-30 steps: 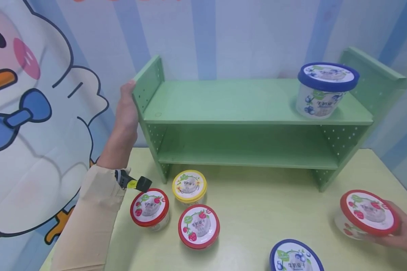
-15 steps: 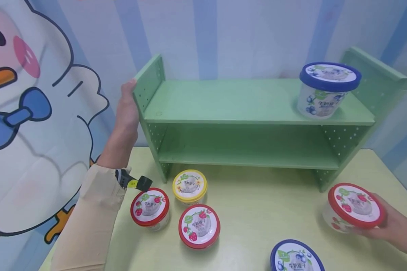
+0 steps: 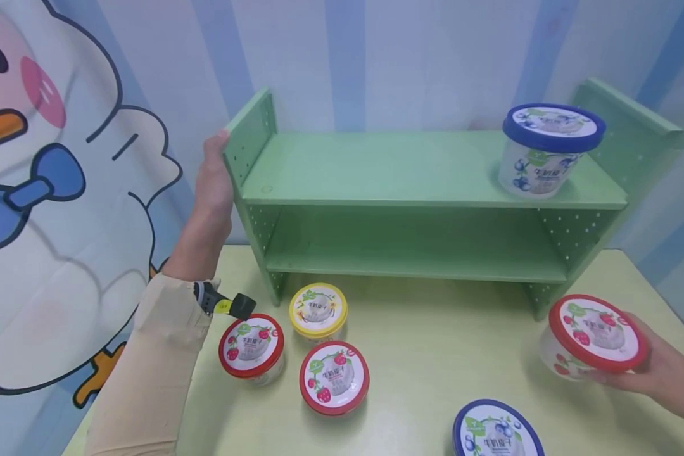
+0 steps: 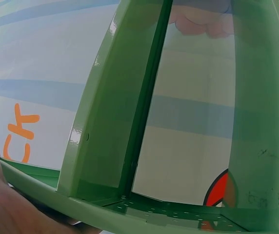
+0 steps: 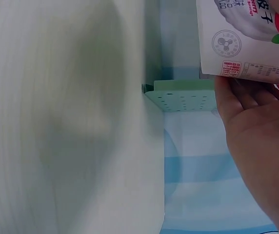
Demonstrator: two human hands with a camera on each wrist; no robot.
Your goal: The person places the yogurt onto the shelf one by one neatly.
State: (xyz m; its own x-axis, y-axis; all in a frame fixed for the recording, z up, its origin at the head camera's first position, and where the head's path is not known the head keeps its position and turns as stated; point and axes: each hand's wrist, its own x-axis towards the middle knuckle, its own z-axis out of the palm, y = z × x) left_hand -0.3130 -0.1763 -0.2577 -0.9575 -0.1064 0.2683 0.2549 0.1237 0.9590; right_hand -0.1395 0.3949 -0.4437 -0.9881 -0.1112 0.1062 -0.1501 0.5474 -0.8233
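My left hand (image 3: 213, 180) grips the left side panel of a green two-tier shelf (image 3: 376, 168), thumb on one side and fingers on the other. The left wrist view shows that panel (image 4: 129, 222) at close range. At the right, my right hand (image 3: 664, 373) holds a strawberry ice cream tub with a red lid (image 3: 598, 332) around its side. The right wrist view has the tub (image 5: 247, 44) raised above the table, fingers under its lower part. It hangs in front of the shelf's right foot. A blueberry tub with a blue lid (image 3: 550, 152) stands on the upper tier.
On the pale yellow table (image 3: 410, 354) stand a yellow-lidded tub (image 3: 318, 310), two more red-lidded tubs, one left (image 3: 251, 348) and one middle (image 3: 334, 380), and a blue-lidded tub (image 3: 496, 434) at the front edge of view. A striped wall (image 3: 433, 63) with a cartoon duck (image 3: 63, 266) rises behind.
My right hand has carried the strawberry tub leftward and up, closer to the shelf's right foot. The left hand, the shelf and the other tubs have stayed put.
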